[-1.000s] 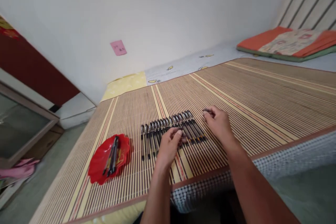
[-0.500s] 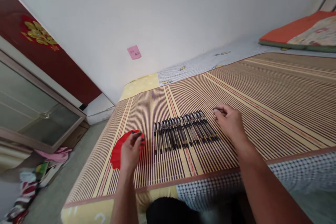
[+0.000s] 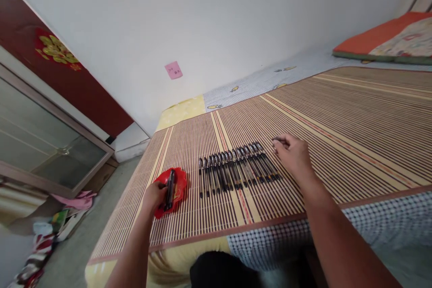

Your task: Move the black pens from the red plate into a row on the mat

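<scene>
A row of several dark pens [image 3: 236, 168] lies side by side on a striped bamboo mat [image 3: 337, 117]. To its left sits a red dish [image 3: 178, 188] with a few pens [image 3: 168, 195] in it. My left hand [image 3: 153, 195] is at the dish, fingers curled over its left side by those pens. My right hand [image 3: 293, 155] rests on the mat just right of the row, fingers curled round a small dark thing at its fingertips.
The mat covers a bed with a checked sheet [image 3: 270, 243] along the near edge. A folded orange blanket [image 3: 384, 38] lies at the far right. A glass-fronted cabinet [image 3: 40, 144] and clothes on the floor [image 3: 50, 225] are at the left. A white wall stands behind.
My left hand has left the pen row and moved left to the red dish, settling on its left side. My right hand has stayed beside the row. The view swung left.
</scene>
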`<state>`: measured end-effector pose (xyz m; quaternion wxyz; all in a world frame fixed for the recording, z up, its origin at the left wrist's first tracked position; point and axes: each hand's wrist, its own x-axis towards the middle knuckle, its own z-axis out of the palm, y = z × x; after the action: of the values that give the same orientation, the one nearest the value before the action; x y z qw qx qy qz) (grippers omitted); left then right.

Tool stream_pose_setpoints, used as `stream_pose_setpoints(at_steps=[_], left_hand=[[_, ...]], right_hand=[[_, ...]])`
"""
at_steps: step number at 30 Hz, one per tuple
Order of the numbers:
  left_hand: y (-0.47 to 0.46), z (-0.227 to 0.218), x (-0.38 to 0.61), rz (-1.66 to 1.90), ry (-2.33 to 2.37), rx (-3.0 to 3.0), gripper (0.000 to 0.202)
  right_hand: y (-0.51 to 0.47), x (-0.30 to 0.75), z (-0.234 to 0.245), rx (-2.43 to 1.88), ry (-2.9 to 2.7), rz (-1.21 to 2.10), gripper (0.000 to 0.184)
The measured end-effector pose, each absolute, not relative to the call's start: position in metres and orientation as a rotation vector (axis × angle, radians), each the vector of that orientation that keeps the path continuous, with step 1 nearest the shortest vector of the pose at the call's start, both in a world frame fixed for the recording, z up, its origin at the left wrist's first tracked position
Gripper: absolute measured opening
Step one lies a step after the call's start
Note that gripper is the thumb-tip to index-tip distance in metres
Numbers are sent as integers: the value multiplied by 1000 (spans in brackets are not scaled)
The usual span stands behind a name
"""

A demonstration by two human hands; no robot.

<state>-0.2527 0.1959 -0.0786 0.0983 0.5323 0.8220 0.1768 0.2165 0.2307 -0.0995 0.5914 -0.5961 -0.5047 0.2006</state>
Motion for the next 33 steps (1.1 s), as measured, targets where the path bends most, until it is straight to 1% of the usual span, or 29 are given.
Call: stream_pose_setpoints(at_steps=[2, 6, 8, 10, 12, 14, 15, 19, 23, 28, 33], left_hand=[[193, -75, -255, 567, 2445, 1553, 14], [181, -58, -253, 788, 2442, 1507, 14], [175, -50, -240, 902, 2365, 1496, 21], [171, -45, -214, 1040, 2175, 1472, 30], [170, -42, -178, 1283, 1794, 1322, 39], [171, -40, -136, 1394, 1578, 1234, 42], [173, -40, -115, 1413, 1482, 1212, 41], [183, -41, -39, 1346, 1171, 1147, 35], [190, -49, 10, 1263, 1076, 1199, 31], [187, -64, 34, 1246, 1053, 1292, 21], [182, -68, 34, 1115, 966, 1225, 24]], right_hand=[[231, 217, -100, -1388, -1165, 483, 14], [229, 218, -97, -1406, -1171, 471, 14], [229, 218, -95, -1396, -1171, 463, 14], [228, 215, -92, -1358, -1160, 491, 16], [227, 211, -88, -1305, -1147, 554, 20], [226, 204, -82, -1253, -1132, 647, 24], [225, 201, -79, -1231, -1126, 697, 26], [218, 186, -67, -1143, -1166, 896, 30], [211, 178, -61, -989, -1273, 1062, 32], [206, 182, -62, -894, -1276, 1173, 30], [206, 189, -65, -870, -1237, 1286, 30]])
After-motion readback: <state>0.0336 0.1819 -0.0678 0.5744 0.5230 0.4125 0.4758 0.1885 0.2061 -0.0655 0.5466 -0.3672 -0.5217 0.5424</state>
